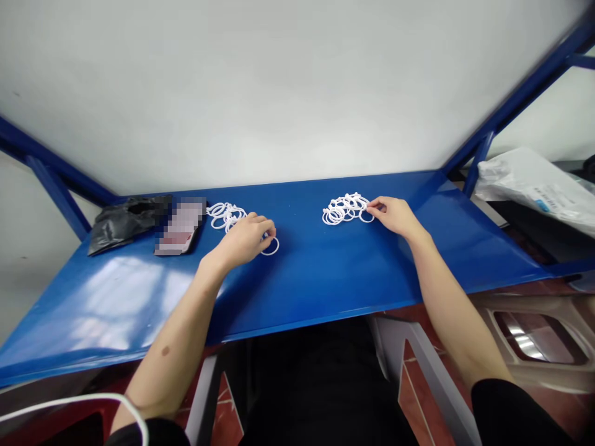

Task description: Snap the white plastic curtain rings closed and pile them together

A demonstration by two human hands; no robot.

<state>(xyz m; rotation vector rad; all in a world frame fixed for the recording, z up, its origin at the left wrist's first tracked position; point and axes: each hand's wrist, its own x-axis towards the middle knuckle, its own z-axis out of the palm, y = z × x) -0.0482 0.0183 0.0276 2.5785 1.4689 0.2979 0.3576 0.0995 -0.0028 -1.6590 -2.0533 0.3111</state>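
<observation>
My left hand (pixel 248 238) is closed, thumb and fingers pinching a thin white ring (pixel 277 248) over the blue table. Just behind that hand lies a loose pile of similar white rings (pixel 223 214), partly covered by the fingers. On the other side, my right hand (pixel 394 214) has its thumb and forefinger pinched on a white ring (pixel 367 218) at the right edge of a second pile of white rings (pixel 341 209). Small white knobs show on several rings, but they are too small to make out well.
The blue table (pixel 316 272) meets a white wall at the back. To the left lie a black plastic bag (pixel 125 223) and a blurred-out phone (pixel 179 229). A white plastic package (pixel 534 189) sits at the far right, beyond blue frame bars. A white cable (pixel 69 399) crosses the lower left.
</observation>
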